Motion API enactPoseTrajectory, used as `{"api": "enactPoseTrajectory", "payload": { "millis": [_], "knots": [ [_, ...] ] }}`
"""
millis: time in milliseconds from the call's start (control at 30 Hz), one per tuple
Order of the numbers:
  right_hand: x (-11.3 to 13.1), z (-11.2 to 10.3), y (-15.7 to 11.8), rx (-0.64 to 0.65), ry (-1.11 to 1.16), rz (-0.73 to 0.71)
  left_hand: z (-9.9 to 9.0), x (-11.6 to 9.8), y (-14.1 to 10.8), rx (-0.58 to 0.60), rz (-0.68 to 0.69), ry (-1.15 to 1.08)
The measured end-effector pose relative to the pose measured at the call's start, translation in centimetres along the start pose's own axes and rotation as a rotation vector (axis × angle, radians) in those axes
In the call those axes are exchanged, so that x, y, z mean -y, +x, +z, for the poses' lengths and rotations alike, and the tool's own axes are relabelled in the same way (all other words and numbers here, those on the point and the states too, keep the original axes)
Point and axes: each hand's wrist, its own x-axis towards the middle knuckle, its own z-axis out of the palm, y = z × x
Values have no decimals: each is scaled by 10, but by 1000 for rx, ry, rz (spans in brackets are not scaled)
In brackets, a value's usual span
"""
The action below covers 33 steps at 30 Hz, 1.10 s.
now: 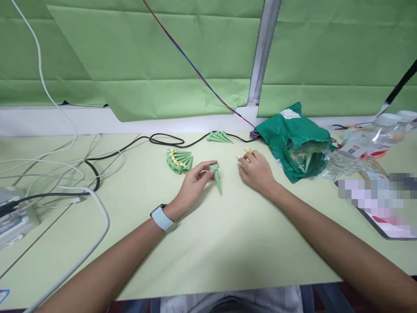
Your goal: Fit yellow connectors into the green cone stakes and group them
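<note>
At the middle of the desk [228,252], the left hand [193,184] holds a green paper cone [216,181] in its grip. The right hand [256,173] has a narrow grip touching small yellow paper pieces [243,159].

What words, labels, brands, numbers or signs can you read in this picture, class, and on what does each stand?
Nothing can be read: the white label on the green plastic bag is too small, the label on the plastic bottle too blurred, and the flat device is pixelated.

Rightward, a green plastic bag [293,148] blocks the right hand [256,171]; leftward, tangled cables [65,171] probably hinder the left hand [192,187].
</note>
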Motion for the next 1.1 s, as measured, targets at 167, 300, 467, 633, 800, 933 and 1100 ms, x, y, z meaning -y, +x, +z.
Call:
{"api": "enactPoseTrajectory", "payload": {
  "millis": [167,300,467,633,800,933,1100],
  "knots": [
    [-28,0,2,10,-314,37,-1,5,3,39,-124,-175],
    [-28,2,0,57,-369,42,-4,9,6,39,-142,-280],
    [-11,-6,-5,20,6,109,-3,12,7,43,-183,-374],
    [34,-12,-13,13,692,183,2,8,5,71,-230,-447],
    [57,-7,-19,-47,929,270,5,3,3,100,-266,-507],
    [59,-7,-22,-83,1003,336,5,2,3,93,-276,-542],
    [61,-7,-24,-156,961,330,6,3,3,109,-246,-558]
  ]
}}
